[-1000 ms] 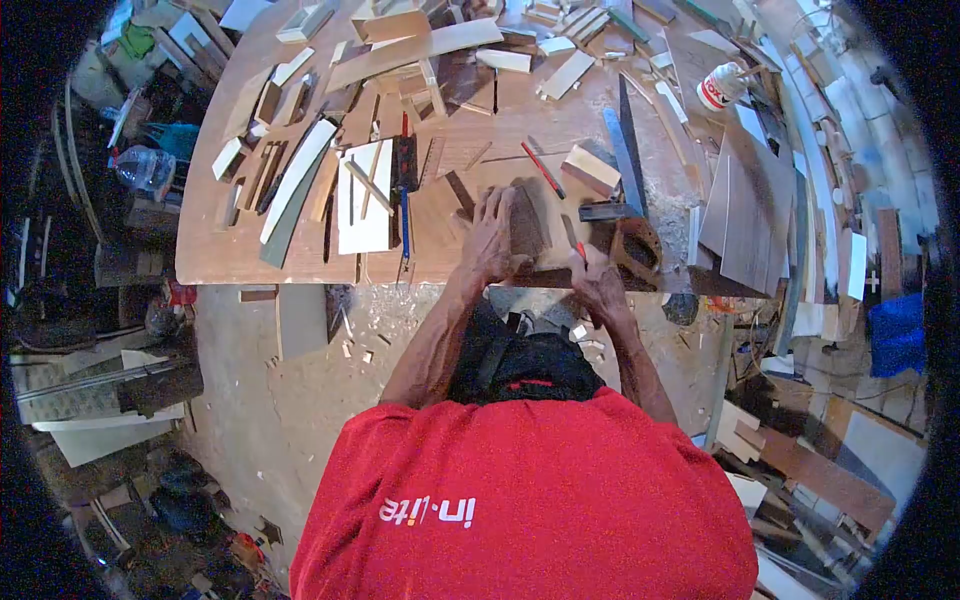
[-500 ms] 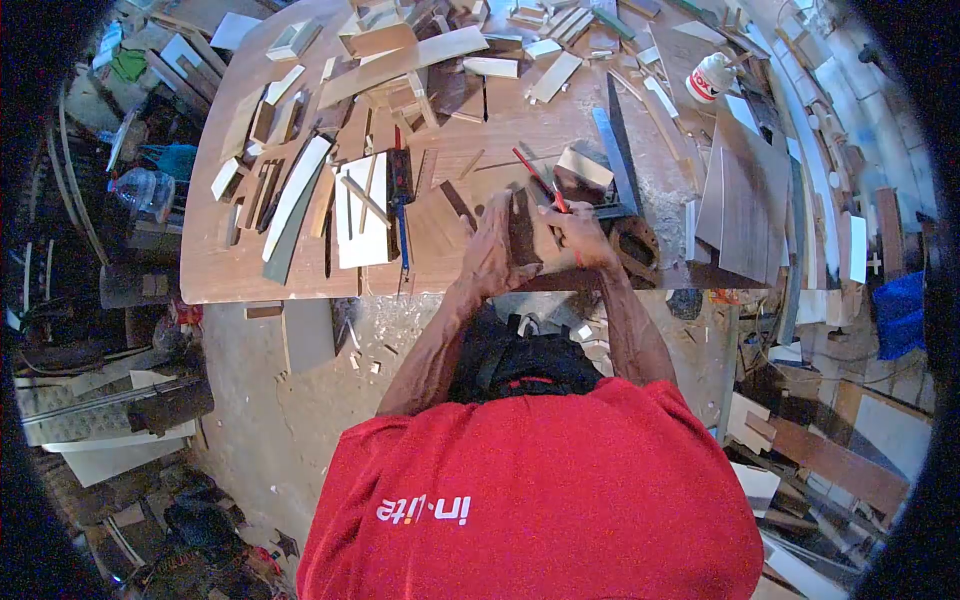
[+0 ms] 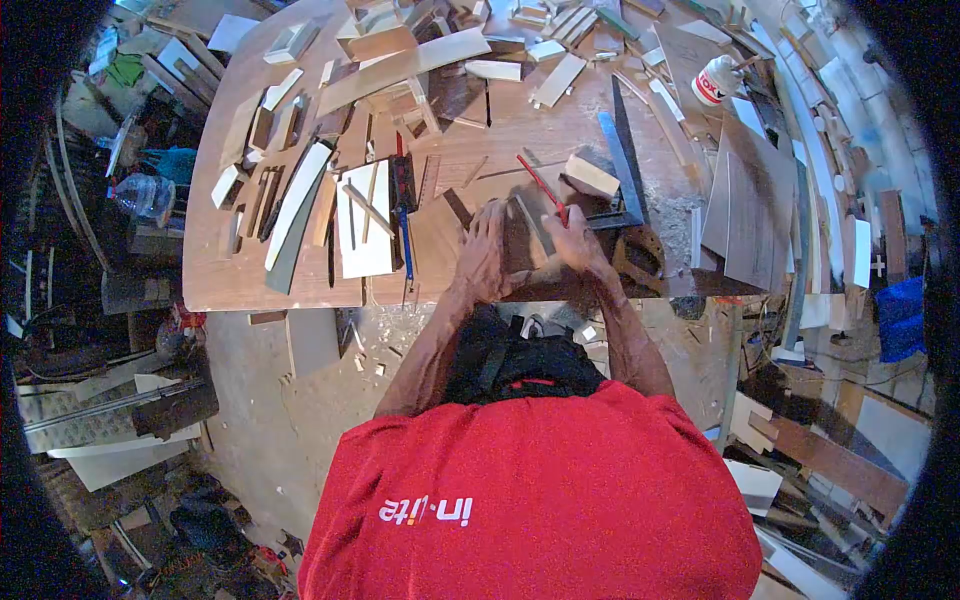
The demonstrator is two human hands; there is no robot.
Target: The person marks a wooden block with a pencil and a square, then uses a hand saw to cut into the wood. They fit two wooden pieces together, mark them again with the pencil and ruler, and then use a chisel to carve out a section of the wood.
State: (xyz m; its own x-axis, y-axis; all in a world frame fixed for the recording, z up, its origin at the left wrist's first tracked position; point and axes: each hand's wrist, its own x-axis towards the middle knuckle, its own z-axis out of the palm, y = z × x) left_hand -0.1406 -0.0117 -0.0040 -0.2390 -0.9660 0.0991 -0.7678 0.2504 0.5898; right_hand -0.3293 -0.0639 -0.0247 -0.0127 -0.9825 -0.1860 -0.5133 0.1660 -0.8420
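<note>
My left hand point(image 3: 483, 255) rests on a brown wooden piece point(image 3: 522, 243) near the table's front edge, its fingers stretched forward. My right hand point(image 3: 577, 243), at the right side of that piece, is closed round a red pencil point(image 3: 541, 181) that points up and to the left. Just beyond my right hand lie a light wood block point(image 3: 591, 174) and a metal square with a blue blade point(image 3: 622, 166). A saw handle point(image 3: 638, 255) is to the right of it. What lies under my fingers is partly hidden.
The wooden table point(image 3: 240, 284) bears many offcuts, a white board point(image 3: 366, 245), a blue and black clamp-like tool point(image 3: 405, 215) and a white glue bottle point(image 3: 714, 80). Dark panels point(image 3: 745, 205) lean at the right. Scraps lie on the floor.
The wooden piece has been lowered flat between my hands. My left hand now lies spread over its left side, and my right hand with the pencil has shifted slightly.
</note>
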